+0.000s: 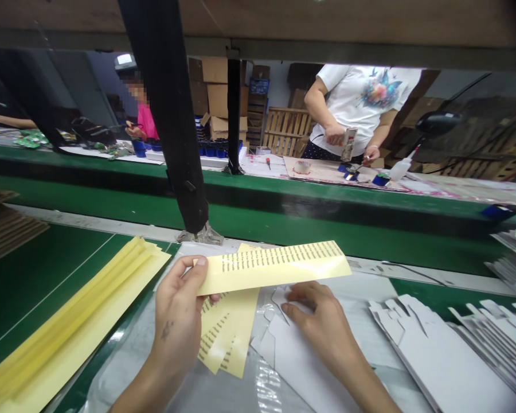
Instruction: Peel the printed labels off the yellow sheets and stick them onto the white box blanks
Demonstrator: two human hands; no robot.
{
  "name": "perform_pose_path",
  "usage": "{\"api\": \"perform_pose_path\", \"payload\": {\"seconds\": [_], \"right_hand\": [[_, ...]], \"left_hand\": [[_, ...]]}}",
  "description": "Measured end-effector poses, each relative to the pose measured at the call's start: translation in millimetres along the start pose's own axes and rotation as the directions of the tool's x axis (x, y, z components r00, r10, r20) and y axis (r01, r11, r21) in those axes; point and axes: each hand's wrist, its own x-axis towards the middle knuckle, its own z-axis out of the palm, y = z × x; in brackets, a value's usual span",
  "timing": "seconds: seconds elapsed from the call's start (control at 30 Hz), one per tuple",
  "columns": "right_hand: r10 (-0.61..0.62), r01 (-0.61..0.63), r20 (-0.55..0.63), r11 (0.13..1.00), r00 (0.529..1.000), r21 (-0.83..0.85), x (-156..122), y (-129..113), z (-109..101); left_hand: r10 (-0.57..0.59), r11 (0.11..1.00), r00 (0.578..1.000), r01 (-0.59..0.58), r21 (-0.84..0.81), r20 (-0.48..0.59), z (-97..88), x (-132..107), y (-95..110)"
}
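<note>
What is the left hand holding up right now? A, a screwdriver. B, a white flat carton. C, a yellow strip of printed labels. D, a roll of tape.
C: the left hand pinches a yellow label strip by its end, rows of black print showing along it.

Open green table (pixel 47 269) lies to the left, between a stack of brown cardboard (pixel 8 223) at the edge and a fan of yellow backing strips (pixel 77 315). A black post (pixel 172 126) stands straight ahead, its foot just beyond the held label sheet (pixel 275 267). To the right, fanned piles of white die-cut cartons (pixel 447 355) crowd the surface; a raised green rail (pixel 327 218) bars the far side.
</note>
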Motion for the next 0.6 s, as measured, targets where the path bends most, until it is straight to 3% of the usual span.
{"api": "perform_pose_path", "payload": {"seconds": [0.6], "right_hand": [[0.069, -0.065, -0.096, 0.997, 0.993, 0.044, 3.5, 0.2, -0.1]], "left_hand": [[0.006, 1.0, 1.0, -0.006, 0.0, 0.002, -0.1, -1.8, 3.6]]}}
